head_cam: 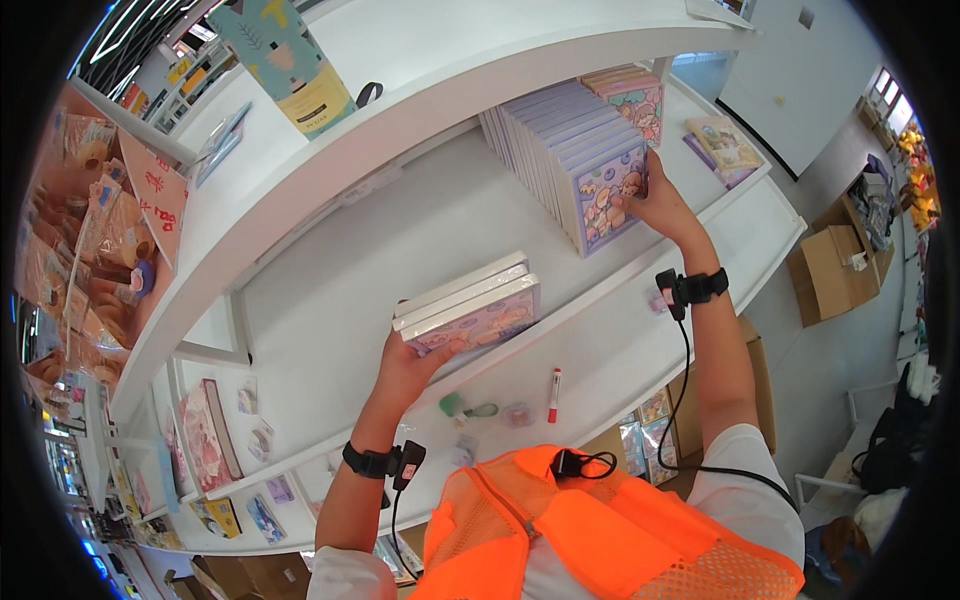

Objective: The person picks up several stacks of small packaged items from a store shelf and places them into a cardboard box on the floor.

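Note:
My left hand [405, 367] grips a short stack of shrink-wrapped notebooks [480, 319] by its left end, thumb across the purple illustrated front cover. The stack stands on its long edge on the white shelf [360, 255]. To the right, my right hand [664, 202] holds the near end of a long row of matching purple notebooks [555, 142], thumb on the front cover and fingers hidden behind its right edge. A gap of bare shelf lies between the small stack and the row. Pink-covered notebooks [636, 112] stand behind the row's far right end.
A raised white shelf [480, 64] overhangs the back. On the lower front ledge lie a red-and-white marker [554, 395] and a green item [452, 405]. Two books [721, 142] lie flat at the right. Cardboard boxes [836, 270] stand on the floor. Bagged goods [97, 225] hang at left.

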Demonstrator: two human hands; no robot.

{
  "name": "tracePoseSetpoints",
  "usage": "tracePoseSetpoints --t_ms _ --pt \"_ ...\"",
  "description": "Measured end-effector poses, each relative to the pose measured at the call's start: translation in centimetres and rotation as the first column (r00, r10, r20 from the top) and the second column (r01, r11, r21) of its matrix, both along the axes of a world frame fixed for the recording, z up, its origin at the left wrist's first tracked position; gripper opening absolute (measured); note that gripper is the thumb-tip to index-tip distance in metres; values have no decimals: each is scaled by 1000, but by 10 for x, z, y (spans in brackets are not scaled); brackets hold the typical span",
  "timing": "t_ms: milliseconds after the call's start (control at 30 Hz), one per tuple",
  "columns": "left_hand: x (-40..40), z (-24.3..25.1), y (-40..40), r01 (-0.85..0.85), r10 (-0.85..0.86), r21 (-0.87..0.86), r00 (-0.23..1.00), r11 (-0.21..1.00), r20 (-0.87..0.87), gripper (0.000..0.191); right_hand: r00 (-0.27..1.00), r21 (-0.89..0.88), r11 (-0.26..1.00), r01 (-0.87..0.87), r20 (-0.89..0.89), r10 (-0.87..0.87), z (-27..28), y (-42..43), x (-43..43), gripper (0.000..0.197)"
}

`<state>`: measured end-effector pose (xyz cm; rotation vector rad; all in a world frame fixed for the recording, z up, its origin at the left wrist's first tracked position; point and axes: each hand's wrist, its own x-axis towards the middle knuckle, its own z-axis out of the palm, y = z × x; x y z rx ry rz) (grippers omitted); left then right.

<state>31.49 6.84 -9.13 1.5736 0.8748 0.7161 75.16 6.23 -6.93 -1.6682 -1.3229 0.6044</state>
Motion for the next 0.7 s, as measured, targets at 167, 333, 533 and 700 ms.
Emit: tracePoseSetpoints --t_ms 167,333,533,700 --pt "3 3 3 27 -27 21 999 999 -29 47 976 248 958 146 124 -181 -23 -6 -34 90" --pt "3 6 2 7 -8 -54 1000 999 -23 46 882 434 867 244 273 -385 -40 -11 -74 76" --pt "5 -1 11 115 -118 -72 992 991 -36 63 942 307 947 92 -336 17 -42 -21 -118 54" --pt "9 -3 16 125 -125 14 992 992 -22 87 647 330 883 -333 -601 469 -45 -25 -125 43"
